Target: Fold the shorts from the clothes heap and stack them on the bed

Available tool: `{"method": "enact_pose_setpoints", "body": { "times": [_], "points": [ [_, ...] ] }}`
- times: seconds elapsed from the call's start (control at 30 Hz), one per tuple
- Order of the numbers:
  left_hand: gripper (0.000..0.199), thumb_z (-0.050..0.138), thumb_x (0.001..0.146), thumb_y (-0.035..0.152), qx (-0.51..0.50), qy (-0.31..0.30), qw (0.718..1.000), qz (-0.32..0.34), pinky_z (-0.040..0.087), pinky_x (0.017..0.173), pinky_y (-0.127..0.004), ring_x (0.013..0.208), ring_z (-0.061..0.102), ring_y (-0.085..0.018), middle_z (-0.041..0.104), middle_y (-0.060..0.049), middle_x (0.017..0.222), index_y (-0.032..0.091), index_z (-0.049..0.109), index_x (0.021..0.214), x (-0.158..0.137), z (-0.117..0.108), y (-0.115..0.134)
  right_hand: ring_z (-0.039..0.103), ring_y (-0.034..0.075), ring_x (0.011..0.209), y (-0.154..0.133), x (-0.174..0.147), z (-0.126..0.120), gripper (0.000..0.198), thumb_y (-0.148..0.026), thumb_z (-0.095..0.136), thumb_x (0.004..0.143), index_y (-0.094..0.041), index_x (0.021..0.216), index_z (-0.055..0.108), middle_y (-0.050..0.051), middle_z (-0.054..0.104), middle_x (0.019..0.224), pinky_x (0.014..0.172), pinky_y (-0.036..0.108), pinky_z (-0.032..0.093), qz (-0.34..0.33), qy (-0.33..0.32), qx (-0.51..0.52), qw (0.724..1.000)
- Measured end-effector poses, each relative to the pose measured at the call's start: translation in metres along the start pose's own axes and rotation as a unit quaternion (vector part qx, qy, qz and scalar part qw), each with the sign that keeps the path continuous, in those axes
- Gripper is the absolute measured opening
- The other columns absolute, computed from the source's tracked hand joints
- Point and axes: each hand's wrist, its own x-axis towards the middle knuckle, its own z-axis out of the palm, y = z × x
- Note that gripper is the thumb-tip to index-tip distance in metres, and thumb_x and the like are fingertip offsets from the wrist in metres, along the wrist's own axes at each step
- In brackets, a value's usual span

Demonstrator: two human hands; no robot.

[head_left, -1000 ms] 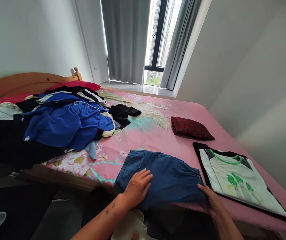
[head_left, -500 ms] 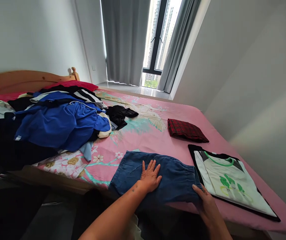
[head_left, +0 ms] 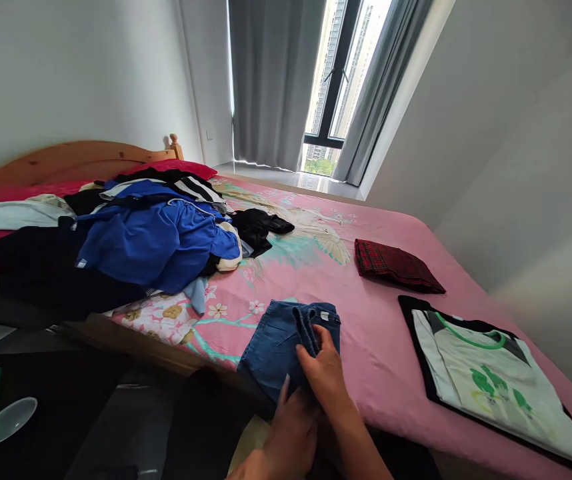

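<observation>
A: Where does the blue denim garment [head_left: 271,340] lie?

B: At the near edge of the bed [head_left: 371,380], doubled over into a compact shape. The denim looks smooth on the left and puckers into ridges at the folded-back band; a small pale label [head_left: 325,316] shows near the far corner.

A: And the hands?

B: The right hand [head_left: 325,367] pinches that puckered band between thumb and fingers. The left hand [head_left: 293,427] sits lower, by the garment's near side, one finger extended upward; I can't tell whether its fingers grip anything.

A: What surrounds it?

B: On the right, a pale T-shirt [head_left: 496,380] with green neck trim, folded flat over black cloth [head_left: 420,353]. Beyond, a red plaid piece [head_left: 399,267], folded into a thick, soft-edged pad. On the left, a loose, crumpled heap of clothes [head_left: 151,243], mostly blue and black.
</observation>
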Motion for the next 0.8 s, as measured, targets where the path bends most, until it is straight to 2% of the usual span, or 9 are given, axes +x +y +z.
{"method": "enact_pose_setpoints", "body": {
  "times": [0.07, 0.17, 0.23, 0.27, 0.37, 0.47, 0.57, 0.7, 0.8],
  "points": [
    [0.043, 0.044, 0.071, 0.009, -0.058, 0.022, 0.998, 0.016, 0.043, 0.096, -0.048, 0.098, 0.061, -0.022, 0.071, -0.004, 0.099, 0.030, 0.068, 0.099, -0.020, -0.006, -0.002, 0.062, 0.026, 0.097, 0.004, -0.001, 0.023, 0.050, -0.034, 0.060, 0.071, -0.016, 0.116, 0.054, 0.010, 0.065, 0.105, 0.087, 0.039, 0.048, -0.020, -0.022, -0.019, 0.999],
    [0.029, 0.045, 0.066, 0.008, -0.135, 0.103, 0.985, 0.028, 0.050, 0.073, -0.039, 0.076, 0.061, -0.020, 0.068, -0.005, 0.072, 0.026, 0.067, 0.074, -0.029, -0.021, -0.005, 0.064, 0.023, 0.081, 0.014, -0.005, 0.041, 0.055, -0.040, 0.061, 0.072, -0.012, 0.119, 0.053, 0.010, 0.066, 0.098, 0.075, 0.037, 0.052, -0.003, -0.083, 0.034, 0.996],
    [0.027, 0.043, 0.068, 0.008, -0.161, 0.159, 0.974, 0.026, 0.049, 0.071, -0.038, 0.074, 0.059, -0.019, 0.065, -0.005, 0.069, 0.024, 0.065, 0.071, -0.024, -0.033, -0.005, 0.064, 0.021, 0.078, 0.023, -0.009, 0.036, 0.054, -0.045, 0.058, 0.076, -0.013, 0.120, 0.053, 0.009, 0.066, 0.097, 0.071, 0.035, 0.053, 0.020, -0.098, 0.085, 0.991],
    [0.028, 0.042, 0.070, 0.007, -0.168, 0.175, 0.970, 0.023, 0.049, 0.072, -0.038, 0.076, 0.059, -0.019, 0.065, -0.005, 0.071, 0.024, 0.065, 0.072, -0.020, -0.040, -0.005, 0.064, 0.020, 0.081, 0.029, -0.011, 0.029, 0.051, -0.046, 0.056, 0.078, -0.015, 0.118, 0.054, 0.009, 0.066, 0.098, 0.073, 0.034, 0.053, 0.024, -0.082, 0.099, 0.991],
    [0.031, 0.039, 0.078, 0.006, -0.163, 0.185, 0.969, 0.028, 0.049, 0.084, -0.038, 0.088, 0.061, -0.018, 0.068, -0.005, 0.083, 0.023, 0.065, 0.077, 0.001, -0.061, -0.007, 0.062, 0.021, 0.091, 0.055, -0.018, -0.003, 0.044, -0.049, 0.058, 0.076, -0.018, 0.107, 0.060, 0.008, 0.065, 0.101, 0.082, 0.034, 0.051, 0.035, 0.021, 0.100, 0.994],
    [0.035, 0.038, 0.082, 0.006, -0.104, 0.134, 0.983, 0.075, 0.041, 0.102, -0.042, 0.108, 0.059, -0.018, 0.070, -0.005, 0.102, 0.022, 0.067, 0.091, 0.030, -0.074, -0.019, 0.063, 0.022, 0.088, 0.085, -0.028, -0.031, 0.049, -0.052, 0.067, 0.065, -0.018, 0.099, 0.062, 0.007, 0.066, 0.096, 0.075, 0.032, 0.053, 0.132, 0.072, 0.153, 0.977],
    [0.040, 0.038, 0.086, 0.009, 0.008, 0.053, 0.996, 0.069, 0.028, 0.112, -0.048, 0.129, 0.044, -0.021, 0.059, -0.006, 0.129, 0.021, 0.061, 0.117, 0.062, -0.076, -0.039, 0.065, 0.022, 0.083, 0.099, -0.040, -0.043, 0.058, -0.054, 0.074, 0.057, -0.017, 0.100, 0.061, 0.007, 0.066, 0.095, 0.070, 0.032, 0.055, 0.236, 0.037, 0.230, 0.944],
    [0.044, 0.042, 0.092, 0.025, 0.118, -0.023, 0.993, -0.014, 0.013, 0.112, -0.060, 0.140, 0.026, -0.026, 0.037, -0.010, 0.148, 0.021, 0.045, 0.136, 0.087, -0.064, -0.067, 0.063, 0.025, 0.097, 0.086, -0.055, -0.034, 0.060, -0.057, 0.070, 0.063, -0.017, 0.107, 0.060, 0.010, 0.064, 0.109, 0.067, 0.034, 0.056, 0.297, -0.052, 0.269, 0.915],
    [0.048, 0.040, 0.093, 0.031, 0.143, -0.058, 0.988, -0.021, 0.009, 0.113, -0.060, 0.141, 0.023, -0.025, 0.032, -0.009, 0.151, 0.022, 0.040, 0.140, 0.088, -0.056, -0.079, 0.062, 0.028, 0.103, 0.077, -0.063, -0.017, 0.062, -0.055, 0.069, 0.065, -0.018, 0.113, 0.055, 0.010, 0.062, 0.116, 0.064, 0.036, 0.056, 0.297, -0.062, 0.284, 0.910]
  ]
}}
